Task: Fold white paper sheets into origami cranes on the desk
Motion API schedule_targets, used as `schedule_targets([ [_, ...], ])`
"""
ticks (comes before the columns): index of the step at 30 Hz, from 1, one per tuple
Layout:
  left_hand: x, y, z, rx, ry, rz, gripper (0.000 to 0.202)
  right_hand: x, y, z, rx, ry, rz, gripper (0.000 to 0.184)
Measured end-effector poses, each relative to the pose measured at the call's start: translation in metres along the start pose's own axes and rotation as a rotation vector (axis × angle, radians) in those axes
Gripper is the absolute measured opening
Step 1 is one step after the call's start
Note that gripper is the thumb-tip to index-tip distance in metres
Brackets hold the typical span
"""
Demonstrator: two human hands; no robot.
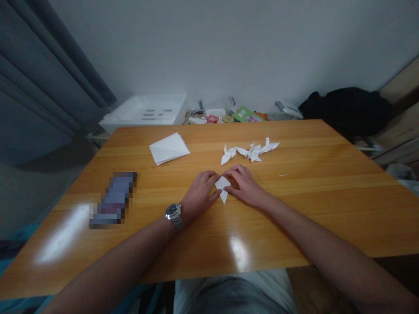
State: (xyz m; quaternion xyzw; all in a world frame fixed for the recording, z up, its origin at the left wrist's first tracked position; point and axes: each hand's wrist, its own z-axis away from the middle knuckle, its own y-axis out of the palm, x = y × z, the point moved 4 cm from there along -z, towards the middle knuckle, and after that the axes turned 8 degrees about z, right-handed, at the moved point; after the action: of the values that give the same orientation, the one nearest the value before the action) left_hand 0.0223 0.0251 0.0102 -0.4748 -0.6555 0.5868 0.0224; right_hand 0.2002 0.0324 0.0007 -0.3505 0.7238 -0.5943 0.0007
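A small piece of folded white paper (223, 184), kite-shaped with a point towards me, lies on the wooden table. My left hand (201, 191), below a wrist with a metal watch (174, 214), pinches its left edge with thumb and fingers. From the other side my right hand (245, 185) grips the paper's right edge, fingertips at its top and thumb at its side. Just beyond the hands, several folded white paper cranes (254, 152) sit close together in a row.
A stack of white paper sheets (168, 149) lies at the back left of the table (321, 196). A blurred-out phone-like object (114, 200) is at the left. Behind the table stand a white tray (131, 114), a green packet (245, 114) and a black cloth or bag (347, 109).
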Motion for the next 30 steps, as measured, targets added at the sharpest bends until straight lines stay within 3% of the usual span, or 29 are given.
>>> schedule_targets([
  [4, -0.003, -0.002, -0.002, 0.017, -0.019, 0.063, 0.031, -0.002, 0.0, 0.0, -0.027, 0.013, 0.013, 0.032],
  [8, -0.001, -0.001, -0.002, -0.03, -0.12, 0.302, 0.028, 0.001, -0.004, -0.001, -0.047, -0.007, -0.032, 0.021],
  [14, 0.007, 0.001, 0.0, -0.199, -0.274, 0.653, 0.025, 0.007, -0.004, 0.0, 0.058, 0.11, -0.52, 0.02],
  [18, 0.007, 0.003, -0.001, -0.236, -0.32, 0.81, 0.026, 0.011, 0.0, 0.002, 0.051, 0.171, -0.758, 0.022],
  [22, 0.004, 0.004, -0.001, -0.25, -0.334, 0.925, 0.025, 0.011, -0.001, 0.003, -0.003, 0.208, -0.739, 0.02],
  [26, 0.001, 0.005, 0.0, -0.202, -0.343, 0.921, 0.026, 0.013, -0.005, 0.003, -0.029, 0.21, -0.699, 0.018],
  [30, 0.002, 0.003, 0.001, -0.234, -0.355, 0.912, 0.026, 0.017, -0.006, 0.004, -0.028, 0.234, -0.774, 0.019],
])
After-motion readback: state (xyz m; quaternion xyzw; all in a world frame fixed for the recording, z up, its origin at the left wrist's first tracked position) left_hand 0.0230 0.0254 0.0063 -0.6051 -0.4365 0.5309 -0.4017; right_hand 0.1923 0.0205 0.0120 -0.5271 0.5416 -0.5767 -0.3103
